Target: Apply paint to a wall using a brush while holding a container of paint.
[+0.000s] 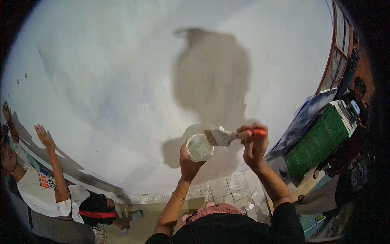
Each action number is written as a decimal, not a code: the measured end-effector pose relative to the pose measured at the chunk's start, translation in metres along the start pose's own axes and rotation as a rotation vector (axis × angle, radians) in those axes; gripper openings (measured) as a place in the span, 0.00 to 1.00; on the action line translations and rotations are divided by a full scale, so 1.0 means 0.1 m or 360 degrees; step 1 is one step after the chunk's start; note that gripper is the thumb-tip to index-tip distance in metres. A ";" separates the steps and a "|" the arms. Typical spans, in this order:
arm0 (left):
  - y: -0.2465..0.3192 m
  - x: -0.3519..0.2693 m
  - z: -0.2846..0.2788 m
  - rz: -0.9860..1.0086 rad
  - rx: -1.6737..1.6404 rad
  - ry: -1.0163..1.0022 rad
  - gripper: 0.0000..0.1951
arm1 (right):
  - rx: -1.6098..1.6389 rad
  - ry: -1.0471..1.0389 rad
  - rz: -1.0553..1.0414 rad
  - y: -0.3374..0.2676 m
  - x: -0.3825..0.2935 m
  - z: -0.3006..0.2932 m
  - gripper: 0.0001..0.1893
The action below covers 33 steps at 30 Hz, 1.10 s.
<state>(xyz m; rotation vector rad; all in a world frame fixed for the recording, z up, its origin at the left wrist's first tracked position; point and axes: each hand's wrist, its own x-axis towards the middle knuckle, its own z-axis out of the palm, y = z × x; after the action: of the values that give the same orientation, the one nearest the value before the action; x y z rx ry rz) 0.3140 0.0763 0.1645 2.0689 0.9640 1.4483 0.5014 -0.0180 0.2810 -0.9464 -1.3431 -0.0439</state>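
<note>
A small round tub (200,147) is gripped in my left hand (189,166), its mouth turned up toward me. Pale whitish liquid or residue shows inside it. My right hand (255,148) holds a flat paintbrush (220,136) by its orange-red handle. The brush's bristles are at the tub's right rim; whether they touch it I cannot tell. Both hands are in front of a white wall (128,76), on which my head and arms cast a large shadow (213,70).
At the left, a person in a white shirt (45,195) raises their hands by the wall. A green cabinet-like box (317,140) and a dark sheet (301,122) stand right, below a framed window (338,48). A small white cup (249,206) sits on the paving stones (218,190).
</note>
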 end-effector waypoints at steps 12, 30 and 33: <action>-0.06 -0.10 0.08 -0.0165 -0.0328 -0.0091 0.46 | 0.0215 -0.0780 -0.0044 -0.17 -0.11 -0.12 0.15; 0.01 -0.21 -0.03 -0.0462 -0.0353 -0.0100 0.45 | -0.0031 -0.0434 -0.1378 -1.14 3.34 0.06 0.05; -0.06 -0.29 0.02 -0.0389 -0.0216 -0.0053 0.45 | -0.0312 -0.0155 -0.1739 -1.58 3.44 0.05 0.06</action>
<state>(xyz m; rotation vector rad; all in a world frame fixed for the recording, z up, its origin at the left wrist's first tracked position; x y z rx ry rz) 0.3078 0.0586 0.1408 1.8033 1.0345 1.3109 0.5104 0.0480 0.6541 -0.2703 -1.8281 -0.9810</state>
